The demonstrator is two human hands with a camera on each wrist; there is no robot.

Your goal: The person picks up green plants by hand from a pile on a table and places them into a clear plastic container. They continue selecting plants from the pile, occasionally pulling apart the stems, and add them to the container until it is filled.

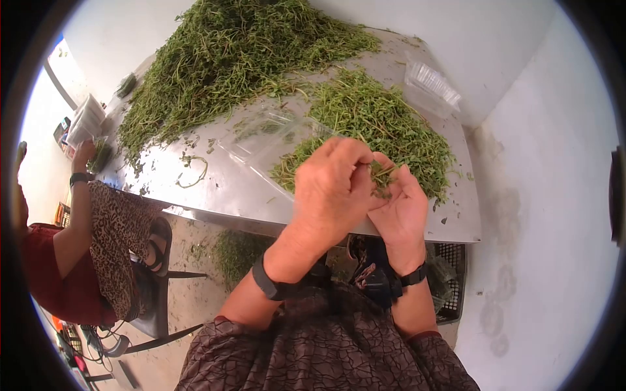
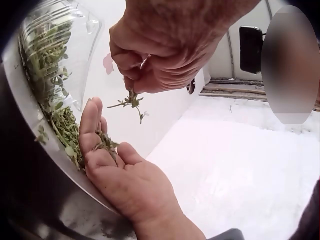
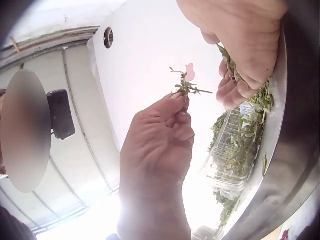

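Observation:
Both hands meet over the front edge of the metal table, close to a smaller pile of leafy green stems (image 1: pixel 391 124). Thumb and fingertips of the left hand (image 1: pixel 332 189) pinch a small green sprig (image 2: pixel 131 101), its leaves and thin stem poking out below. Turned palm up, the right hand (image 1: pixel 401 208) holds several sprigs (image 2: pixel 105 142) in its curled fingers, just below the left fingertips. A clear plastic clamshell box (image 1: pixel 261 140) lies open to the left of the hands, overlapping the pile's edge.
A big heap of greens (image 1: pixel 241 58) covers the table's back. Stacked clear boxes (image 1: pixel 432 88) stand at the back right by the wall. Another person (image 1: pixel 72 260) sits at the left with a hand at greens. A black crate (image 1: pixel 450 287) is under the table's right end.

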